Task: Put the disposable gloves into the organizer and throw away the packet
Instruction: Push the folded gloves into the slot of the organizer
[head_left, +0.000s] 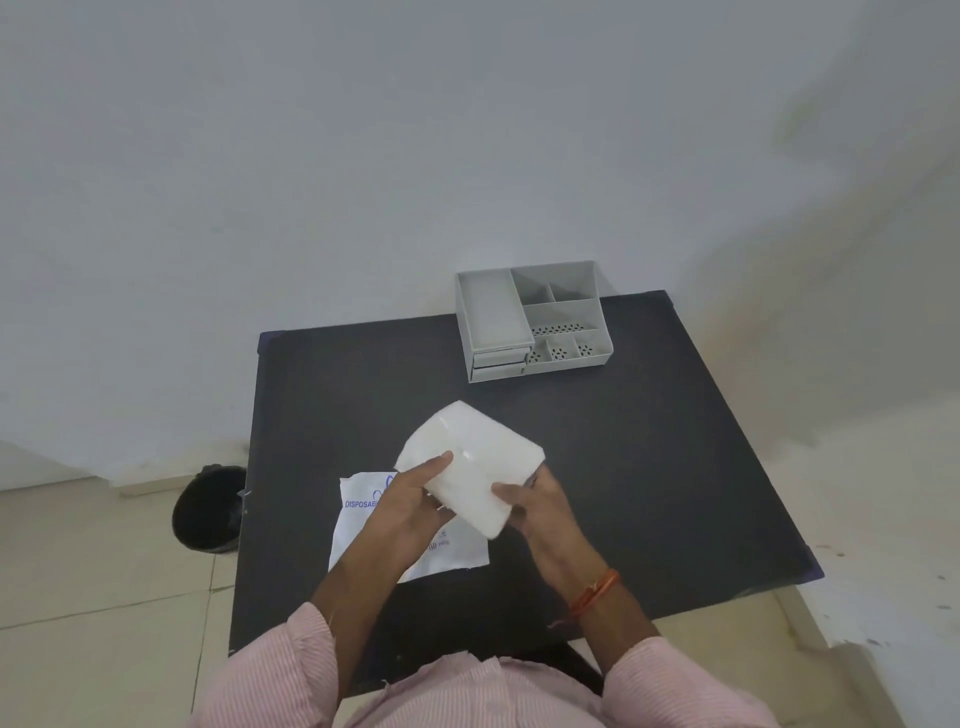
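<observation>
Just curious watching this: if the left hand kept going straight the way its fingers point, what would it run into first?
The left hand points up and to the right, and already grips the stack of gloves. Beyond that, the line runs over bare table toward the organizer, probably its drawer side; depth is unclear.

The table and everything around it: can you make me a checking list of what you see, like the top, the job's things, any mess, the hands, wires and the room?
Surface: dark table, bare apart from the job's things.
Job's things: white stack of gloves lifted above the table; flat printed packet lying under the hands; grey organizer at the far edge, compartments empty.
Clutter: nothing seen.
Grips: left hand and right hand both hold the stack of gloves.
Cables: nothing seen.
Surroundings: black bin on the tiled floor left of the table; plain wall behind.
</observation>
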